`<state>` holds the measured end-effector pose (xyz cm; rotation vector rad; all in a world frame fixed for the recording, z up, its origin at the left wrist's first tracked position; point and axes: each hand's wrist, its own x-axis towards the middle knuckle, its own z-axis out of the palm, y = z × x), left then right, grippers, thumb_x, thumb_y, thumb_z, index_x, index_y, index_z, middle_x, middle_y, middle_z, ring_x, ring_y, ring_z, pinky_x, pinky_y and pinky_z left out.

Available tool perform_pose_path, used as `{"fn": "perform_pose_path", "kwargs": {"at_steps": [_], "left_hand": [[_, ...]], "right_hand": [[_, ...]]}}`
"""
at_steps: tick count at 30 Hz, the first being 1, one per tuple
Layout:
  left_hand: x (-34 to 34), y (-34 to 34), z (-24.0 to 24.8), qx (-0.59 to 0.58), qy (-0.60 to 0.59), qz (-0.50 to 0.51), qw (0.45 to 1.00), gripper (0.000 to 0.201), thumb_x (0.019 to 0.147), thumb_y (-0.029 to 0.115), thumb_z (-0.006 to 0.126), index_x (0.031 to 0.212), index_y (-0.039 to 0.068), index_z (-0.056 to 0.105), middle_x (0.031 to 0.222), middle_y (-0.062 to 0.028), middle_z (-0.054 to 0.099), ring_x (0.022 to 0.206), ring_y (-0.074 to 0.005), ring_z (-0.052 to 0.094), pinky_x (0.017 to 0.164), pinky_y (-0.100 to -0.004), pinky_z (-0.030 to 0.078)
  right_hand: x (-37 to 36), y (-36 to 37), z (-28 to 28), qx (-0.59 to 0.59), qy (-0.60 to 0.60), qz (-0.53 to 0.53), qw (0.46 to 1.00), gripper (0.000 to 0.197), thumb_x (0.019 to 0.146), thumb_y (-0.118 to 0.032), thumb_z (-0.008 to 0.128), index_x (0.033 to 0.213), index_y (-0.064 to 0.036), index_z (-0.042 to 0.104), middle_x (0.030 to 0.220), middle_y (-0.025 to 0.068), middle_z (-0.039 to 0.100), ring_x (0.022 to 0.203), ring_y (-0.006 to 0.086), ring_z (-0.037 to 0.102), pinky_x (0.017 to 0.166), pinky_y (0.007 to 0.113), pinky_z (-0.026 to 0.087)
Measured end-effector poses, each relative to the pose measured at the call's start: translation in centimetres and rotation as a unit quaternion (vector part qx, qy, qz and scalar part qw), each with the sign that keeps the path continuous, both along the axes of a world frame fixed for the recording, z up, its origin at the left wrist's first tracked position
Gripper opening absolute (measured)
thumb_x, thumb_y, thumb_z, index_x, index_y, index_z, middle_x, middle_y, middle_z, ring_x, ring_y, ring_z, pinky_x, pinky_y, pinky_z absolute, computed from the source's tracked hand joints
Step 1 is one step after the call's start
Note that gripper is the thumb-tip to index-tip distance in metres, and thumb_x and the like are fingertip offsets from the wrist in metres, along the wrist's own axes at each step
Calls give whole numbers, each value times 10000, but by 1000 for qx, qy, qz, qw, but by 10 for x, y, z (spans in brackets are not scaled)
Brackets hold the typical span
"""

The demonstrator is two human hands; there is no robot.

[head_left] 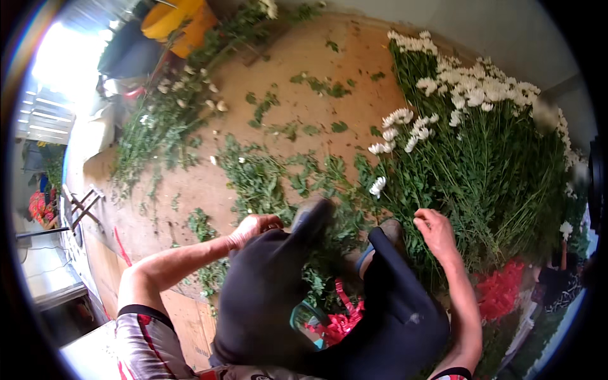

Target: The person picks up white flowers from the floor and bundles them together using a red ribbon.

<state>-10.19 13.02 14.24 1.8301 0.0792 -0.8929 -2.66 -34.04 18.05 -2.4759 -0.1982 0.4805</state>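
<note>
My left hand (255, 229) is beside my left knee, its fingers curled closed; whatever may be inside them is hidden. Off to the right, my right hand (434, 229) is held over the near edge of a big heap of white chrysanthemums (487, 149). Its fingers are loosely bent, with a gap at the thumb and nothing visible between them. The heap's blooms point away from me, its leafy green stems toward me. One white bloom (378, 186) sticks out at its left side. Between my legs, red plastic ribbon (339, 326) lies by a greenish container (304, 316).
Stripped leaves (256, 180) litter the brown floor (345, 57) ahead. More white flowers (168, 120) lie at the left, below a yellow bucket (180, 28). Another red ribbon pile (500, 288) is by my right forearm. A person in red (41, 206) is at the far left.
</note>
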Motion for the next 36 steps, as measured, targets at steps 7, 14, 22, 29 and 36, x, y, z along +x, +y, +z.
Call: {"fn": "perform_pose_path", "kwargs": {"at_steps": [7,14,22,29,36], "left_hand": [[78,-75,-102,27,-77,-145,986,238,913,242,595,1085,90,657,921,-123,700,878,-278,682,777,-358,531],[98,-196,-130,-255,242,-9,936,628,949,483,574,1402,62,462,1136,-138,649,957,-225,655,718,-336,566],[124,-203,-121,-353,348,204,844,478,1003,440,487,1323,85,514,1207,-125,648,1116,-232,596,903,-410,509],[123,-227,-149,-304,345,230,858,628,960,470,572,1428,77,429,1171,-69,650,1030,-189,607,855,-377,527],[125,-227,-146,-362,277,201,867,446,1006,410,522,1306,82,557,1175,-80,653,1060,-176,604,898,-338,492]], "right_hand": [[-29,-64,-140,-265,-24,66,962,296,740,-250,781,956,-107,639,993,83,552,995,306,546,834,443,469],[-40,2,-127,-52,-57,45,996,125,810,-121,661,925,-80,635,880,69,588,753,247,624,626,360,518],[20,24,-146,-151,-36,-19,988,234,866,-191,675,1058,-66,629,967,130,587,904,324,618,764,404,519],[19,9,-170,-129,-30,-10,991,207,810,-106,688,1000,-61,618,1009,113,570,926,324,603,767,416,499],[-15,39,-136,9,116,-8,993,206,850,-102,579,1047,-45,606,977,159,599,874,361,624,760,415,516]]}}
